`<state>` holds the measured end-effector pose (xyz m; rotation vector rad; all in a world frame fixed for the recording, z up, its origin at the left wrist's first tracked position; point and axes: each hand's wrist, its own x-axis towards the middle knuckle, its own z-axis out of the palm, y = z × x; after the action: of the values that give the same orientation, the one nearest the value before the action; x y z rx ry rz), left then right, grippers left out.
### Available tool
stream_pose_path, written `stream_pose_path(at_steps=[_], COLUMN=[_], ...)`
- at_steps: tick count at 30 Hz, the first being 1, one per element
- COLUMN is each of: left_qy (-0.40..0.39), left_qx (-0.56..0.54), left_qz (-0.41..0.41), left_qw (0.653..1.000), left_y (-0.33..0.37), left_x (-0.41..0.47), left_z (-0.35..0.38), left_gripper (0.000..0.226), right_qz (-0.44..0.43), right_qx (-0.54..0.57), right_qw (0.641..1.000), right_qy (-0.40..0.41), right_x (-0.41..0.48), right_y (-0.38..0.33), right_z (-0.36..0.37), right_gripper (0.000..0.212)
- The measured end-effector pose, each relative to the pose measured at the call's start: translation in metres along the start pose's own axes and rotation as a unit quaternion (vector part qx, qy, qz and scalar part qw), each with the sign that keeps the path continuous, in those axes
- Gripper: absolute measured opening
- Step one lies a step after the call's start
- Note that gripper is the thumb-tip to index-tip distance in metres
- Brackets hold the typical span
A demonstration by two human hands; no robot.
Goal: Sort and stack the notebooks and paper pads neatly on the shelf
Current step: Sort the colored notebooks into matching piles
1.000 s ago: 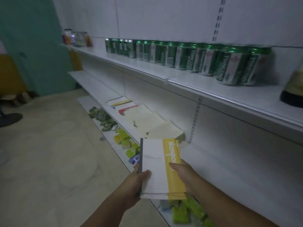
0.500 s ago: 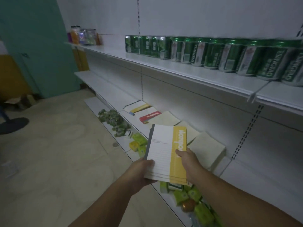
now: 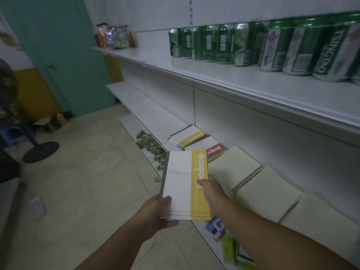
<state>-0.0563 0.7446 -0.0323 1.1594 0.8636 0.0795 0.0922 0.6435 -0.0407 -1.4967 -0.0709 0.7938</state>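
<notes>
Both hands hold a small stack of white notebooks with a yellow band (image 3: 183, 184) in front of the middle shelf (image 3: 155, 114). My left hand (image 3: 155, 213) grips the stack's near left corner, thumb on top. My right hand (image 3: 211, 190) grips its right edge, thumb on the yellow band. On the shelf beyond lie a yellow-banded notebook (image 3: 190, 136) and a red-banded notebook (image 3: 214, 149). Several plain cream paper pads (image 3: 233, 168) lie in a row to the right.
The top shelf (image 3: 233, 78) carries a row of green cans (image 3: 224, 45) and some bottles (image 3: 113, 38) at its far end. Green packets (image 3: 150, 145) and colourful packs (image 3: 229, 248) fill the bottom shelf. A fan base (image 3: 41, 151) stands on the tiled floor at left.
The view has swung left and closer along the shelf. The notebook stack, held by both hands throughout, has moved towards the notebooks lying on the middle shelf.
</notes>
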Motion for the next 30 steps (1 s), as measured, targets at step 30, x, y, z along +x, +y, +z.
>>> stream_pose_path(at_steps=[30], left_qy=[-0.085], left_qx=[0.258], left_qz=[-0.049], left_qw=[0.961], left_y=[0.216], left_x=[0.447], left_z=[-0.130], left_gripper=[0.013], right_qz=[0.067], right_qx=[-0.006], right_qw=[0.963], right_qy=[0.262], right_x=[0.364], right_y=[-0.045], right_z=[0.164], right_gripper=[0.028])
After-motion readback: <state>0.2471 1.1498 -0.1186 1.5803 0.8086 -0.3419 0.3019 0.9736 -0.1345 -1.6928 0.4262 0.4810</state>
